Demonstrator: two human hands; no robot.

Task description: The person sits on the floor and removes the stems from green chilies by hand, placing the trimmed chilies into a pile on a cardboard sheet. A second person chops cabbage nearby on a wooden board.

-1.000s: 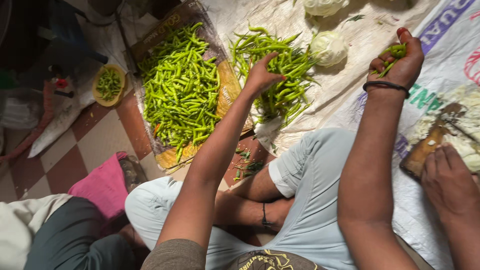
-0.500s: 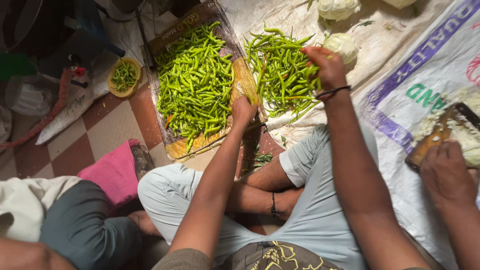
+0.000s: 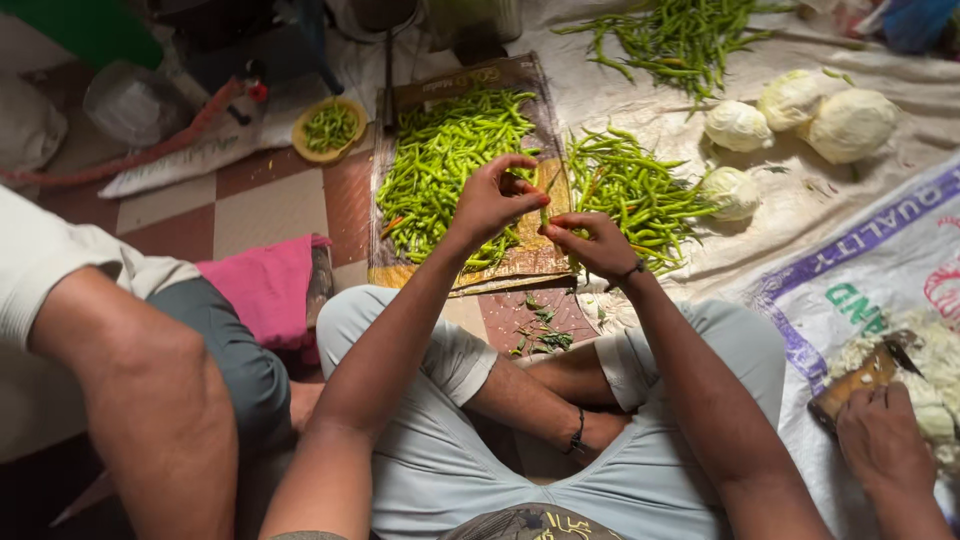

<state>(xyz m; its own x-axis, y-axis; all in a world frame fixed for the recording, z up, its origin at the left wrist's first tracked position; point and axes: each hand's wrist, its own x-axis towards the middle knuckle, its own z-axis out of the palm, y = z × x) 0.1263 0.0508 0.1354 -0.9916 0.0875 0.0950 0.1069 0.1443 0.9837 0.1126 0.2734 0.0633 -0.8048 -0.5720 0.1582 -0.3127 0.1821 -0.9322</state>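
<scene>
My left hand (image 3: 492,198) and my right hand (image 3: 597,243) meet in front of me, both pinching one green chilli (image 3: 546,203) held upright between the fingertips. Behind the left hand, a heap of green chillies (image 3: 440,160) lies on a brown cardboard sheet (image 3: 528,262). A second heap of chillies (image 3: 630,190) lies on white sacking just beyond my right hand. Green stalk scraps (image 3: 540,335) lie on the floor tiles between my knees.
A yellow bowl of chillies (image 3: 329,128) sits at the back left. Three pale cabbages (image 3: 795,115) and more chillies (image 3: 680,30) lie on the sacking at the back right. Another person's hand (image 3: 885,435) holds a wooden grater over shredded cabbage. A second person sits at my left.
My right hand came back from the chilli heap with one chilli. My left hand rose from the cardboard and joined it. The view shifted, showing more of the right side.
</scene>
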